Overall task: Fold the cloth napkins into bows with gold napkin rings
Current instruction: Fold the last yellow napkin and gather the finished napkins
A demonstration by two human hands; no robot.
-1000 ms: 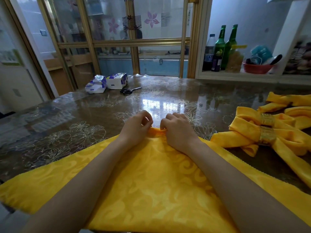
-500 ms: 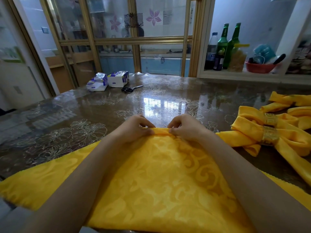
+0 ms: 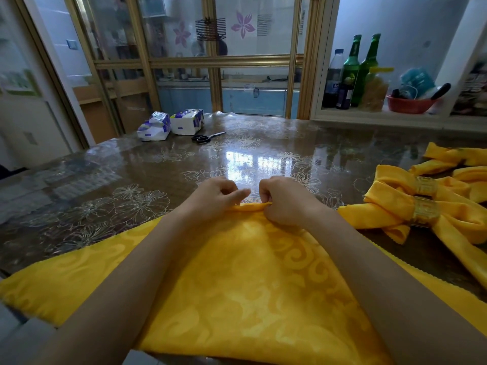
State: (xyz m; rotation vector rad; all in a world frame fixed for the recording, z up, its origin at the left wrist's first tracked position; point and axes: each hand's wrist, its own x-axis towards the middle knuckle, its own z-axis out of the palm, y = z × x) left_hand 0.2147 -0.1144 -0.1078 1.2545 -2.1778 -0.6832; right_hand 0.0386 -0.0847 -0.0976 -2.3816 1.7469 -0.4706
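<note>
While the napkin (image 3: 237, 272) corner is pinched by the right hand (image 3: 282, 201), the left hand (image 3: 216, 198), seemingly loosened, should be re-closed so the roll is kept even.

The glossy brown flower-patterned worktop (image 3: 105, 196) lies bare to the left and straight ahead of the hands. At the far edge stand two white-and-purple tissue packs (image 3: 171, 125) with black-handled scissors (image 3: 207, 137) just beside them. To the right, finished yellow bow napkins in gold rings (image 3: 427, 204) crowd the surface. The spread yellow patterned cloth napkin (image 3: 237, 285) covers the near edge.
</note>
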